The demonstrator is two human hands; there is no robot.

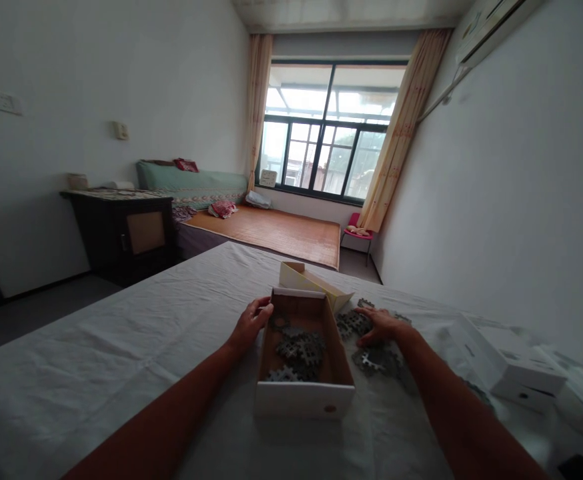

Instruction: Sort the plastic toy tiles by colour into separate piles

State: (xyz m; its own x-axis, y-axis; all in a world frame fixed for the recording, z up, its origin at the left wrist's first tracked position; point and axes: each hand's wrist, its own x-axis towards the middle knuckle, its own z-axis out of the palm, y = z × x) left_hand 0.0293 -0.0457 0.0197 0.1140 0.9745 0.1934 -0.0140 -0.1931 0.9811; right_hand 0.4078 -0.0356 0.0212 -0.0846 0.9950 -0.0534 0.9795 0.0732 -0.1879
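An open white cardboard box (pixel 304 400) with a brown inside stands in front of me. Several flat grey gear-like pieces (pixel 299 350) with notched edges lie heaped in it. At its far left corner my left hand (pixel 251 323) grips the side wall, fingers bent at the rim. To the right of the box, more of the grey notched pieces (pixel 369 360) are spread in a loose pile on the cloth. Over that pile my right hand (pixel 380 327) reaches with thumb and fingers apart, fingertips at the pieces. No piece shows within its grasp.
A cream box lid (pixel 316 283) leans tilted behind the box. White cartons (pixel 509 363) stand at the right on the white tablecloth (pixel 146 333). Beyond the table are a bed (pixel 276 230), a dark cabinet (pixel 116 227) and a pink chair (pixel 355 227).
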